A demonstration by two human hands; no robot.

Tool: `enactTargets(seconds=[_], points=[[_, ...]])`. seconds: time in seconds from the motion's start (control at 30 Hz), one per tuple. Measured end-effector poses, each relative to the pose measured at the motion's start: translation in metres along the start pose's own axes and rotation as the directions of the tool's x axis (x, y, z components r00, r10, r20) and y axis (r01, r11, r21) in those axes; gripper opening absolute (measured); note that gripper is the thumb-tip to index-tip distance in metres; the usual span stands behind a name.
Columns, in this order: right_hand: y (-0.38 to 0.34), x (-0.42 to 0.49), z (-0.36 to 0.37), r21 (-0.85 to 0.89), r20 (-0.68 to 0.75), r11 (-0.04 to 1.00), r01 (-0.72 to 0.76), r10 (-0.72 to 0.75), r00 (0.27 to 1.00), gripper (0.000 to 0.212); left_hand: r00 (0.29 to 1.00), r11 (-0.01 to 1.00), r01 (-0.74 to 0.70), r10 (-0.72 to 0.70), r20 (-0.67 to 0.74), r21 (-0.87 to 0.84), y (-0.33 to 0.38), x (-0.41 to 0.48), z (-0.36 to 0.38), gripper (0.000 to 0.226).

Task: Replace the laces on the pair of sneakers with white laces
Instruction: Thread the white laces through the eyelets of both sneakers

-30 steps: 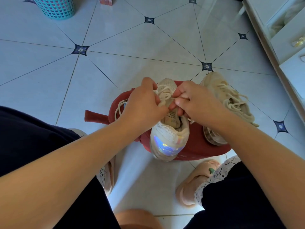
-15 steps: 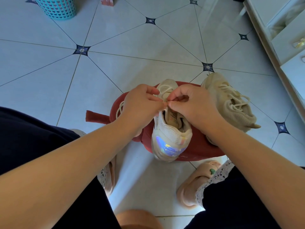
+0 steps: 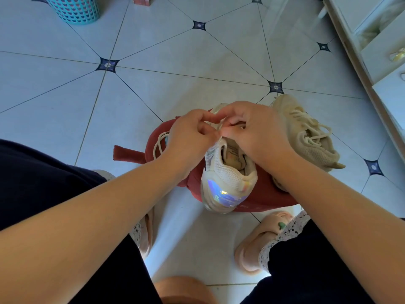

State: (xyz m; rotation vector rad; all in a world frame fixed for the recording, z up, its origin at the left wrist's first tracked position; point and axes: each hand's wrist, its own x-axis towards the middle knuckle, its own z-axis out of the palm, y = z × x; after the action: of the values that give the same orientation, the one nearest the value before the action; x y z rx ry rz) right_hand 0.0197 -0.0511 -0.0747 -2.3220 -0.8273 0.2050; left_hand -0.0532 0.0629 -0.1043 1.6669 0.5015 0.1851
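A cream sneaker [image 3: 228, 181] with a shiny iridescent heel patch stands on a red cloth bag [image 3: 260, 200], heel toward me. My left hand [image 3: 188, 137] and my right hand [image 3: 256, 130] meet over its tongue, and the fingertips of both pinch a pale lace [image 3: 215, 122] near the top eyelets. A loop of lace [image 3: 158, 142] lies left of my left hand on the bag. The second sneaker [image 3: 306, 134], beige and laced, lies on its side to the right, partly behind my right hand.
A teal perforated basket [image 3: 74, 8] stands at the far left on the tiled floor. A white cabinet with drawers [image 3: 377, 51] runs along the right edge. My feet in pink slippers [image 3: 258, 242] flank the bag, and a round orange-brown object [image 3: 184, 290] sits by the bottom edge.
Both hands have shifted up along the sneaker toward its toe and closed in together on the lace. The second sneaker has tipped further onto its side.
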Motion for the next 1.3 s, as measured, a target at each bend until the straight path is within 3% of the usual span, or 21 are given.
enactTargets(seconds=[0.13,0.2,0.43,0.57,0.83,0.87,0.93,0.97,1.03,1.07,1.1,1.13,1.17,1.2,1.23,1.27,1.3], points=[[0.004,0.002,0.000,-0.021,0.111,1.000,0.017,-0.014,0.994,0.028,0.992,0.972,0.124,-0.128,-0.006,-0.201,-0.003,0.001,-0.002,0.026],[0.008,0.000,0.002,-0.016,0.083,1.000,-0.001,0.003,0.997,0.026,0.991,0.964,0.133,-0.134,0.008,-0.231,-0.004,0.002,-0.003,0.026],[0.010,-0.003,0.005,0.064,0.025,0.998,-0.021,0.019,1.000,0.027,0.999,0.998,0.022,-0.025,-0.044,-0.057,-0.003,0.002,-0.002,0.026],[0.007,-0.005,0.004,0.139,0.049,0.990,-0.024,0.018,0.999,0.022,0.992,0.993,0.057,-0.068,-0.102,-0.106,-0.003,0.003,-0.002,0.025],[0.003,-0.007,0.004,0.105,0.085,0.994,-0.022,0.013,0.996,0.012,0.968,0.978,-0.093,0.132,-0.213,0.185,0.005,0.002,0.002,0.030],[0.004,-0.007,0.003,0.082,0.094,0.997,-0.013,0.006,0.996,0.012,0.966,0.988,-0.072,0.103,-0.236,0.138,0.009,0.003,0.001,0.030],[0.005,-0.007,0.002,0.038,0.122,0.999,0.011,-0.015,0.992,0.011,0.954,0.990,0.016,-0.058,-0.294,-0.142,0.021,0.010,-0.005,0.032],[0.005,-0.007,0.002,0.025,0.132,0.999,0.020,-0.023,0.991,0.011,0.939,0.936,0.054,-0.167,-0.301,-0.349,0.030,0.016,-0.012,0.031],[0.006,-0.008,0.000,0.012,0.140,1.000,0.025,-0.026,0.990,0.011,0.924,0.691,0.038,-0.299,-0.239,-0.722,0.045,0.026,-0.032,0.028],[0.006,-0.008,0.000,0.008,0.140,1.000,0.024,-0.025,0.990,0.011,0.934,0.589,0.019,-0.300,-0.197,-0.808,0.049,0.028,-0.040,0.028],[0.007,-0.008,-0.001,0.004,0.139,1.000,0.023,-0.023,0.990,0.011,0.944,0.590,0.030,-0.283,-0.171,-0.807,0.051,0.030,-0.044,0.028],[0.007,-0.009,-0.001,-0.004,0.138,1.000,0.023,-0.022,0.990,0.012,0.955,0.713,0.072,-0.251,-0.157,-0.698,0.052,0.029,-0.045,0.027],[0.007,-0.009,-0.001,-0.013,0.134,1.000,0.024,-0.022,0.991,0.014,0.973,0.896,0.107,-0.183,-0.139,-0.430,0.050,0.026,-0.040,0.025],[0.008,-0.009,-0.001,-0.021,0.127,0.999,0.024,-0.021,0.992,0.016,0.993,0.996,0.086,-0.087,-0.076,-0.016,0.044,0.022,-0.035,0.020],[0.008,-0.009,-0.001,-0.026,0.119,0.999,0.023,-0.020,0.993,0.019,0.998,0.934,-0.007,-0.014,0.057,0.356,0.037,0.018,-0.028,0.012],[0.009,-0.009,-0.001,-0.029,0.113,0.999,0.022,-0.018,0.993,0.021,0.978,0.812,-0.121,-0.001,0.208,0.571,0.030,0.014,-0.022,0.012],[0.009,-0.009,-0.001,-0.032,0.112,0.999,0.022,-0.019,0.993,0.023,0.945,0.714,-0.217,-0.016,0.326,0.665,0.025,0.012,-0.019,0.017]])
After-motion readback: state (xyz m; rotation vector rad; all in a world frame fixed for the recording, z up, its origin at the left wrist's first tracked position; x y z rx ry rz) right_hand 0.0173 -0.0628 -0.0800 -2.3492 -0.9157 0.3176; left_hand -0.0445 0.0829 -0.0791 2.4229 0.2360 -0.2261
